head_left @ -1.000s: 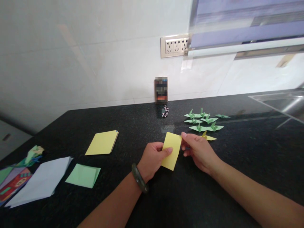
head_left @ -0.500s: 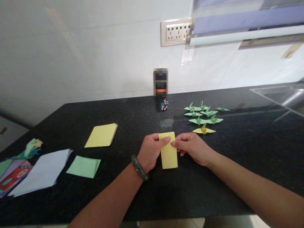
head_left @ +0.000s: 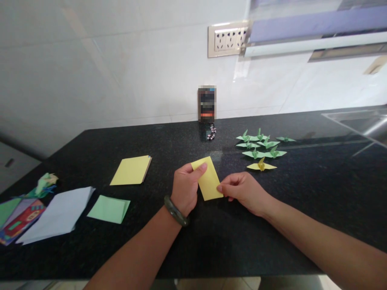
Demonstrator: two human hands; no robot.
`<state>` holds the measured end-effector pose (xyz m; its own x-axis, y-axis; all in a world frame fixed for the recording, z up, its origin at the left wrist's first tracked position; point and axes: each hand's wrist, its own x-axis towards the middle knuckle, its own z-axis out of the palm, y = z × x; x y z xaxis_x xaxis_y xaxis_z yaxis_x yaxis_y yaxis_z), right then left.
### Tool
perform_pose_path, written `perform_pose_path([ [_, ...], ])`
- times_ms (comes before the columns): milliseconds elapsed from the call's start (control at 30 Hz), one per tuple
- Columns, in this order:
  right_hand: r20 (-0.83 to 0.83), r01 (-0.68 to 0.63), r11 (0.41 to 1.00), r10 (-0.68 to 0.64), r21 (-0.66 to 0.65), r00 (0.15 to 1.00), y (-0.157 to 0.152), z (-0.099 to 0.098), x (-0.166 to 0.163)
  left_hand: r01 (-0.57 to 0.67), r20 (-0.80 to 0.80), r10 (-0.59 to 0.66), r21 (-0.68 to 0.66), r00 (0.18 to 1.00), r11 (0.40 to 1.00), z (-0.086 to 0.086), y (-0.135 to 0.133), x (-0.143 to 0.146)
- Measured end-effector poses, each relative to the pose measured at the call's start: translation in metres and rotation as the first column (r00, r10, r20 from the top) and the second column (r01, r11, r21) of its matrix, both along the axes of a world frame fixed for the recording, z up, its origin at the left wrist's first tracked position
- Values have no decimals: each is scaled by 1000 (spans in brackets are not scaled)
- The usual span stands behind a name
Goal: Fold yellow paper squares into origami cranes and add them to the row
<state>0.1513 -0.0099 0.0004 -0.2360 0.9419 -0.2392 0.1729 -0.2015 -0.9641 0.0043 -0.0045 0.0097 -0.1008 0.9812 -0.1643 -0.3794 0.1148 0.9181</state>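
A folded sheet of yellow origami paper (head_left: 209,181) is held between my two hands, tilted a little over the black countertop. My left hand (head_left: 188,188) grips its upper left part, thumb on top and fingers hidden underneath. My right hand (head_left: 240,187) pinches the lower right corner between thumb and fingertips. Just beyond the right hand lies a yellow paper crane (head_left: 261,165). Several green paper cranes (head_left: 255,153) sit in rows behind it. To the left of my left hand rests a stack of yellow paper (head_left: 130,170).
A folded green paper (head_left: 109,209), white sheets (head_left: 59,215) and a red packet (head_left: 22,225) lie at the left on the dark countertop (head_left: 193,257). A phone (head_left: 207,104) with a beaded strap (head_left: 212,132) leans against the wall. A wall socket (head_left: 228,39) is above.
The yellow paper has rotated, its top tipping to the left. My right hand has slid from its upper right edge down to the lower right corner.
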Motion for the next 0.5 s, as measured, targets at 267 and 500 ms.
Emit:
perform_pose_path([
  [267, 37, -163, 986, 164, -30, 986, 4, 0, 7, -72, 33, 70, 34, 997, 997, 3, 6, -7],
  [500, -107, -53, 996, 60, 74, 992, 6, 7, 5, 179, 5, -179, -25, 984, 984, -3, -5, 5],
])
